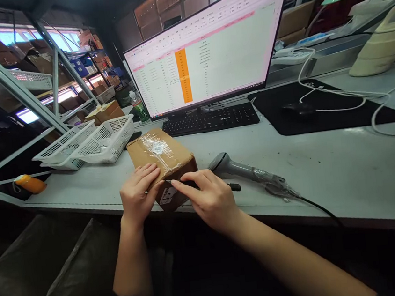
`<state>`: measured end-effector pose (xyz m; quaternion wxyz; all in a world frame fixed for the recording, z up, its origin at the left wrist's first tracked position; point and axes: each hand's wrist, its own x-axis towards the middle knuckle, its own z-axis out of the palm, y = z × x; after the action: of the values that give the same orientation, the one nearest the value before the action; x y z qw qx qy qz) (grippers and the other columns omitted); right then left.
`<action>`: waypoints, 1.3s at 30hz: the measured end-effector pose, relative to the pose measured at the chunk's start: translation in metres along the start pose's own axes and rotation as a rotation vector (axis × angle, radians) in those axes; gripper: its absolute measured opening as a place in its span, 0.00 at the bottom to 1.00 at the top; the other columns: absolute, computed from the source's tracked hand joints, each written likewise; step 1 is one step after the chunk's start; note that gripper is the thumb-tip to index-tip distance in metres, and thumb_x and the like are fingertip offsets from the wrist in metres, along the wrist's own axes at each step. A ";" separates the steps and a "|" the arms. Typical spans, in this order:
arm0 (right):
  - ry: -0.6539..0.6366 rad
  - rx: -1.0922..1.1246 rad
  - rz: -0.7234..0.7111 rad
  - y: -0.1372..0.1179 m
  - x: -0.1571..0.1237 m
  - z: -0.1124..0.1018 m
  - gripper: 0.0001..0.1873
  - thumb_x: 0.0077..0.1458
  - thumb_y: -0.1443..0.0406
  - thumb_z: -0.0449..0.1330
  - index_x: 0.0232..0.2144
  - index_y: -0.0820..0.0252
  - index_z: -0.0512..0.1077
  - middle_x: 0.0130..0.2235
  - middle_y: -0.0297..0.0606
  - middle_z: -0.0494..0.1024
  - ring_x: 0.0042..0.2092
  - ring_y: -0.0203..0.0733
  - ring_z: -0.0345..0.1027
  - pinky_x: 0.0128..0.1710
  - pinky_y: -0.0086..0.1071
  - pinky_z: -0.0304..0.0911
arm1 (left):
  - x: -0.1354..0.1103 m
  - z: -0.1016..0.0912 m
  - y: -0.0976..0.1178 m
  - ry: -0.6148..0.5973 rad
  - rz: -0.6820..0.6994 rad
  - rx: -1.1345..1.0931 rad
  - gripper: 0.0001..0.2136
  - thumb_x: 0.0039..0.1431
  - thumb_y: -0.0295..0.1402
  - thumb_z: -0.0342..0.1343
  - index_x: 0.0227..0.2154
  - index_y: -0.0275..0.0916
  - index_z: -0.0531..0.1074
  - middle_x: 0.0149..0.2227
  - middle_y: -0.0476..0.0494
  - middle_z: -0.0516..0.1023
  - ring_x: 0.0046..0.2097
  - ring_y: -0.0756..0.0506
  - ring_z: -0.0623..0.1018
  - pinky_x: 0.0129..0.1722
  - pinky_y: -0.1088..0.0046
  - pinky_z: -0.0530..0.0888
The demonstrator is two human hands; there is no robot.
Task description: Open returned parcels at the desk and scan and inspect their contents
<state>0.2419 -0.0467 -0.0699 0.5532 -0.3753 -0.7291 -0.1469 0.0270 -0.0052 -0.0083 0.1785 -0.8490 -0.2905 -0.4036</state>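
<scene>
A taped brown cardboard box sits near the table's front edge, with a white printed label on the side facing me. My left hand grips its near left corner, fingers on the top and thumb along the front edge. In my right hand is a slim knife with a black handle, whose end sticks out beyond the hand. Its thin tip touches or nearly touches the box's front upper edge, close to my left thumb. My right fingers hide most of the handle.
Just right of my right hand lies a grey barcode scanner with its cable. Behind the box are a keyboard and a monitor. White plastic baskets stand left, a mouse on a black pad right.
</scene>
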 end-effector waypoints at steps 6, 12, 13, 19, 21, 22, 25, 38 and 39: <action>0.024 -0.059 0.003 -0.002 0.004 0.009 0.19 0.64 0.73 0.55 0.50 0.54 0.80 0.43 0.40 0.81 0.43 0.42 0.68 0.43 0.34 0.67 | -0.002 0.014 0.004 0.069 0.035 0.035 0.14 0.64 0.30 0.61 0.51 0.41 0.77 0.51 0.38 0.82 0.54 0.40 0.81 0.57 0.56 0.76; 0.068 -0.182 0.099 0.024 0.002 -0.001 0.20 0.63 0.73 0.57 0.50 0.50 0.80 0.43 0.39 0.81 0.42 0.43 0.67 0.40 0.35 0.65 | -0.004 0.018 0.005 0.159 0.021 0.047 0.10 0.64 0.28 0.59 0.47 0.41 0.78 0.47 0.39 0.84 0.51 0.41 0.82 0.54 0.58 0.78; 0.088 -0.217 0.141 0.029 0.002 -0.004 0.19 0.63 0.73 0.57 0.49 0.50 0.81 0.42 0.39 0.81 0.42 0.43 0.67 0.39 0.35 0.64 | -0.004 0.019 0.005 0.181 0.004 0.033 0.09 0.65 0.28 0.59 0.46 0.41 0.78 0.46 0.40 0.84 0.51 0.41 0.82 0.54 0.59 0.78; 0.031 -0.024 0.113 0.024 -0.008 -0.011 0.19 0.64 0.73 0.56 0.51 0.52 0.79 0.44 0.40 0.81 0.44 0.44 0.68 0.44 0.37 0.67 | -0.001 0.028 0.020 0.200 -0.087 -0.001 0.07 0.66 0.29 0.58 0.43 0.40 0.79 0.45 0.41 0.84 0.50 0.42 0.82 0.54 0.57 0.77; 0.029 0.194 0.211 0.020 -0.012 -0.007 0.19 0.66 0.70 0.54 0.54 0.54 0.77 0.45 0.40 0.82 0.45 0.44 0.70 0.47 0.38 0.68 | -0.001 0.028 0.025 0.200 -0.129 -0.033 0.06 0.65 0.32 0.59 0.43 0.40 0.78 0.45 0.41 0.83 0.50 0.42 0.82 0.53 0.58 0.77; 0.027 0.332 0.305 0.020 -0.013 -0.005 0.18 0.67 0.68 0.54 0.55 0.55 0.76 0.45 0.40 0.82 0.45 0.44 0.72 0.47 0.39 0.68 | -0.001 0.027 0.025 0.185 -0.138 -0.066 0.07 0.66 0.35 0.59 0.43 0.41 0.78 0.45 0.41 0.83 0.50 0.42 0.81 0.53 0.57 0.77; -0.004 0.769 0.683 0.024 -0.016 0.000 0.17 0.67 0.57 0.55 0.50 0.56 0.78 0.42 0.41 0.82 0.41 0.43 0.74 0.40 0.37 0.71 | 0.002 0.022 0.002 0.171 -0.147 -0.197 0.19 0.67 0.50 0.52 0.44 0.42 0.79 0.48 0.40 0.81 0.55 0.40 0.77 0.59 0.54 0.72; -0.029 1.324 1.055 0.017 0.009 -0.018 0.20 0.55 0.46 0.65 0.34 0.57 0.75 0.63 0.41 0.70 0.47 0.43 0.72 0.38 0.36 0.76 | 0.023 0.053 -0.110 0.182 -0.988 -0.921 0.36 0.51 0.57 0.59 0.57 0.38 0.66 0.57 0.34 0.74 0.54 0.36 0.77 0.49 0.61 0.77; -0.097 1.344 1.055 0.013 0.010 -0.019 0.20 0.56 0.46 0.65 0.34 0.57 0.75 0.59 0.42 0.73 0.43 0.41 0.72 0.37 0.35 0.76 | 0.023 0.050 -0.109 0.182 -1.000 -0.938 0.35 0.53 0.56 0.58 0.58 0.39 0.65 0.58 0.34 0.74 0.53 0.37 0.77 0.49 0.61 0.77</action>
<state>0.2632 -0.0458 -0.0571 0.6224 -0.2637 -0.4144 0.6094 -0.0013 0.1135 -0.0131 -0.3912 -0.5634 -0.4256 -0.5902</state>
